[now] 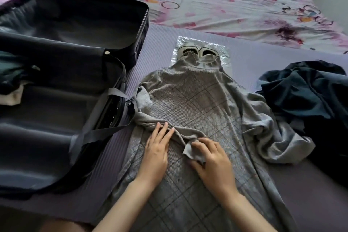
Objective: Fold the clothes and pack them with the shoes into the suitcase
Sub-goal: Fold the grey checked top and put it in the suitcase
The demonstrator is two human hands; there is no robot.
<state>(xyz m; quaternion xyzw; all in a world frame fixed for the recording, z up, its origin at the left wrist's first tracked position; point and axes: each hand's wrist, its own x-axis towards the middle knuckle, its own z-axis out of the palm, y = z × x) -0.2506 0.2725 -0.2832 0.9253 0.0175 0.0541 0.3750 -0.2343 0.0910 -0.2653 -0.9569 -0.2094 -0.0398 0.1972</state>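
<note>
Sweater (pixel 188 103) is laid flat on the mat (pixel 160 43) beside the suitcase (pixel 47 111), collar draped over 2 shoes (pixel 207 53). Left hand (pixel 157 149) is pressed flat on the sleeve (pixel 150 124), cuff (pixel 190 151) pinched by right hand (pixel 212 158). Soft and floppy, probably; best taken at the edges.

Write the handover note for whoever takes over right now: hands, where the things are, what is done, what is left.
Left hand lies flat on the grey top. Right hand pinches its sleeve cuff, which lies across the chest.
Suitcase is open at left, with some clothes at its far-left edge. Shoes sit on a plastic bag, and the top's collar overlaps them. Dark clothes are heaped at right.
Done: one sleeve folded in.
Left: fold the other sleeve, finish the top, fold the dark clothes, pack everything with the shoes.
</note>
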